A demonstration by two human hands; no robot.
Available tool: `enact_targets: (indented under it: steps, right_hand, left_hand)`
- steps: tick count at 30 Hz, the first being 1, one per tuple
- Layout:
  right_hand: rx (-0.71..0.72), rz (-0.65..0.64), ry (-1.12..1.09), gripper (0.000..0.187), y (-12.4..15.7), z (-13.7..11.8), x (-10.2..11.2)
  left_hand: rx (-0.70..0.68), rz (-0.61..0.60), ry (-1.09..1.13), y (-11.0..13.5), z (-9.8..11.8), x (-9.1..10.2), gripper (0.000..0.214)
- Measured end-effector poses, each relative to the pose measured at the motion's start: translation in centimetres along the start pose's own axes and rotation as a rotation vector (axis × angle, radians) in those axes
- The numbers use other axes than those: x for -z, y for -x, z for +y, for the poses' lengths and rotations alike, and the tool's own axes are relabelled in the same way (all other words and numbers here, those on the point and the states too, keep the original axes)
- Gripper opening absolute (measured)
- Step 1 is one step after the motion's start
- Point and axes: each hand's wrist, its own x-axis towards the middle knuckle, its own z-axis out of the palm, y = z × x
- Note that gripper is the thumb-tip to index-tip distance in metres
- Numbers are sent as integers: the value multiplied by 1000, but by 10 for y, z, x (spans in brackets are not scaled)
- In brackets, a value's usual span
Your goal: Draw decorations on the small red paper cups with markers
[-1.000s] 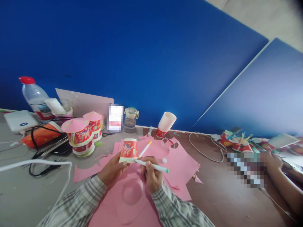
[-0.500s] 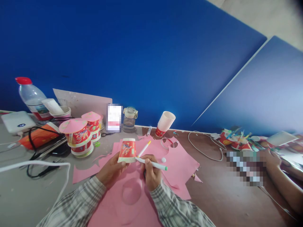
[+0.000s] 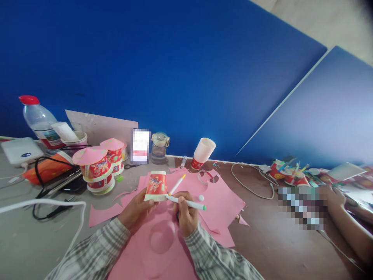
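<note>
Cup [image 3: 157,185] red, cream-rimmed; marker [image 3: 190,203] white, green-ended; paper [image 3: 220,206] pink.

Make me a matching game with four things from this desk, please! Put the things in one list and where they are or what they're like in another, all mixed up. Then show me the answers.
Things:
1. Green-ended marker
2. Red cup near the marker's tip
3. Tall bottle at the far left
4. Cup stack

Matches:
A. Fitted one inside another
B. In the left hand
C. Topped with a red cap
D. In the right hand

Answers: 1-D, 2-B, 3-C, 4-A
</note>
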Motion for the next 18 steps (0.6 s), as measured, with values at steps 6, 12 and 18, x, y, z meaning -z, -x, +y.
enact_targets:
  steps: [6,12,18]
  right_hand:
    - [-14,-24,-32,30,3,-1,0]
    - [-18,9,-65,30,2,4,1]
    - [-29,-11,-41,29,1,4,1]
  left_hand:
    - [-15,-23,12,1,1,-1,44]
    - [-3,-10,3,0,1,-2,46]
    - [1,15,9,1,2,-3,46]
